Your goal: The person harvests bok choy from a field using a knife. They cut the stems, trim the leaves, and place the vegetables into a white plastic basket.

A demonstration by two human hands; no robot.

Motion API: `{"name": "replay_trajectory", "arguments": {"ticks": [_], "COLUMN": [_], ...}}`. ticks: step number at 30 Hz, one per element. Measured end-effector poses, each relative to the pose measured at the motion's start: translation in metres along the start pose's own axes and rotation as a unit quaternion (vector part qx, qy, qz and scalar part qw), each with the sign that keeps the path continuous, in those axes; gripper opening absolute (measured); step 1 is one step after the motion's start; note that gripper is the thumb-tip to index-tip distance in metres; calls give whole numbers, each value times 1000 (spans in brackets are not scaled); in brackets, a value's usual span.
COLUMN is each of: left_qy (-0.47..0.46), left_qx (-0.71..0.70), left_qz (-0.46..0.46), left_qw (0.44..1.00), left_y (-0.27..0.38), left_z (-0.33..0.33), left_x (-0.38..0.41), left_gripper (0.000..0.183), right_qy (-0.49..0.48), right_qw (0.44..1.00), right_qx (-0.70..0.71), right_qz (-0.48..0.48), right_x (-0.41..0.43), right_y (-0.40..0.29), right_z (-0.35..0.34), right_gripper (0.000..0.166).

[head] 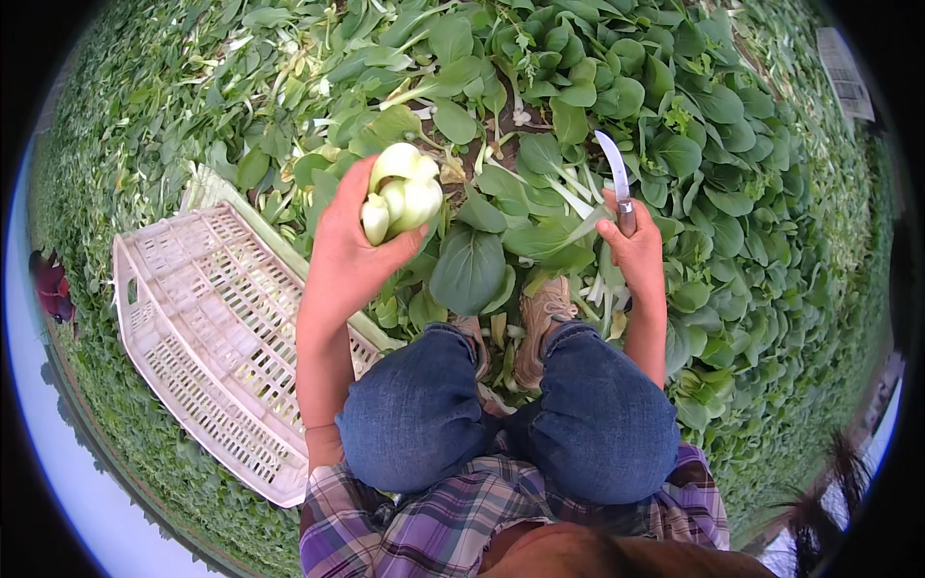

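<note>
My left hand (347,238) is wrapped around a head of bok choy (412,193), its pale, thick stalk bases facing up. Whether its leaves hang out of sight beneath my hand I cannot tell. In my right hand (636,249) is a small curved knife (616,162), the blade pointing up and away from me. A loose bok choy leaf (553,237) reaches my right thumb, apparently pinched against the knife handle. Below and between both hands, broad dark green leaves (468,267) spread above the ground.
A white slatted plastic crate (209,303) sits at my left. Uncut bok choy (723,159) grows densely on the right. Trimmed leaves (238,94) litter the ground ahead and left. Another crate (845,76) is far right; a person (52,285) is far left. My shoes (542,325) are between the plants.
</note>
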State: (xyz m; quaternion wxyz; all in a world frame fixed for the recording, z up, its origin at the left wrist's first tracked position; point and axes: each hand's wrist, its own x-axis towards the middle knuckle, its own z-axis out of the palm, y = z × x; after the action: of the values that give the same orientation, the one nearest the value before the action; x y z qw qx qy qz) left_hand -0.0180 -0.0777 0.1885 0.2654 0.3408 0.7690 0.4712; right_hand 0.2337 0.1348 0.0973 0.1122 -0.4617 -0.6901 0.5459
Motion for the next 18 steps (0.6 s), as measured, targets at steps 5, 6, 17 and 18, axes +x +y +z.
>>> {"name": "replay_trajectory", "arguments": {"ticks": [5,6,17,18], "left_qy": [166,195,407,429], "left_qx": [-162,-158,-36,4], "left_qz": [-25,-27,-152,-162], "left_qw": [972,968,900,888], "left_y": [59,65,18,5], "left_z": [-58,-71,-161,-169], "left_x": [-54,-72,-289,-309], "left_gripper": [60,61,52,53], "right_qy": [11,6,55,51], "right_qw": [998,997,961,957], "right_qx": [61,81,178,198], "right_qz": [-8,-6,-204,-207], "right_x": [-44,-54,-146,-154], "right_y": [-26,-39,-122,-129], "right_z": [-1,-2,-44,-42], "right_gripper": [45,45,53,53]}}
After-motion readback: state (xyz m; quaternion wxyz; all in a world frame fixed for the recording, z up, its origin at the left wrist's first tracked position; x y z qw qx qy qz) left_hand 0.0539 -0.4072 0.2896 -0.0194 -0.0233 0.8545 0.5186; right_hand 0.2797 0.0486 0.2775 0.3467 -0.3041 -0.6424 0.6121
